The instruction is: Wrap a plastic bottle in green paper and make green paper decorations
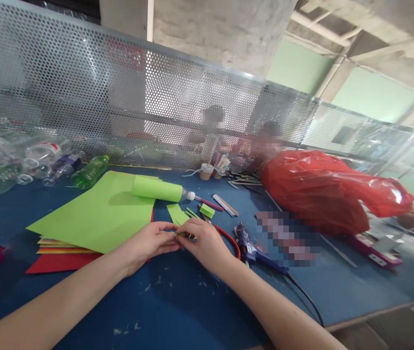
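Note:
My left hand [154, 241] and my right hand [203, 243] meet at the fingertips above the blue table. Both pinch a small green paper piece [179, 235], mostly hidden by the fingers. Just behind them lie green paper strips [176, 214] and a small folded green paper block [207, 210]. A bottle wrapped in green paper [159, 188] rests on its side on a stack of coloured sheets [93, 214], green on top, left of my hands. Scissors with red handles [231, 239] lie partly under my right hand, beside a blue glue gun [250, 245].
Plastic bottles [42, 158] lie at the back left, near a perforated metal screen [192, 97]. Two small cups with sticks [207, 171] stand at the back. A red plastic bag [316, 187] fills the back right. The glue gun's black cord [307, 296] runs to the front edge.

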{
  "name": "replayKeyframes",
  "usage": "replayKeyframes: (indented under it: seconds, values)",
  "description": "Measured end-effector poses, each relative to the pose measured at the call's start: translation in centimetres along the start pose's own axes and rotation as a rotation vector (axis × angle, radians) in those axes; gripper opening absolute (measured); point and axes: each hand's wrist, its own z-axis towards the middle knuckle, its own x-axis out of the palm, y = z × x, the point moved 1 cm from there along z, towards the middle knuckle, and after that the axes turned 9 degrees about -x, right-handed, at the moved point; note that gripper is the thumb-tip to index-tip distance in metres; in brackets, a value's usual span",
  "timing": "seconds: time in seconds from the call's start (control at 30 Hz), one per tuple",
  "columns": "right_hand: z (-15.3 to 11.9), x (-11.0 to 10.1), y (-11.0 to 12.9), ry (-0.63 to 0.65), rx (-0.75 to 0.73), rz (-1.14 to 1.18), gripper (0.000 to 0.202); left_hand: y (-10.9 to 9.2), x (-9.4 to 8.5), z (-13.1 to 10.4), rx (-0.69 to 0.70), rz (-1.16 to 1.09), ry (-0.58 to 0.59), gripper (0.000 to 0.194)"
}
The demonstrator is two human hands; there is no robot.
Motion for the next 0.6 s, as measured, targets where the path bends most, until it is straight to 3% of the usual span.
replayKeyframes:
  seconds: [0.17, 0.3, 0.47, 0.53, 0.6]
  values:
    - [0.0, -0.1, 0.3, 0.026, -0.041, 0.033, 0.017, -0.1, -0.1, 0.1, -0.002, 0.006, 0.003, 0.015]
    - [0.1, -0.4, 0.8, 0.017, -0.036, 0.009, 0.008, 0.1, -0.5, 0.5, 0.004, 0.031, -0.029, 0.020]
    - [1.4, -2.8, 0.8, 0.006, 0.103, -0.107, 0.005, -0.6, 0.3, -0.3, 0.128, 0.018, -0.023, 0.018]
    - [2.3, -4.3, -0.2, 0.056, 0.199, -0.236, 0.009, -1.0, 0.5, -0.5, 0.175, 0.022, -0.044, 0.017]
    - [3.3, -5.6, -2.0, 0.186, 0.296, -0.388, 0.015, -1.3, 0.4, -0.5, 0.197, 0.050, -0.084, 0.015]
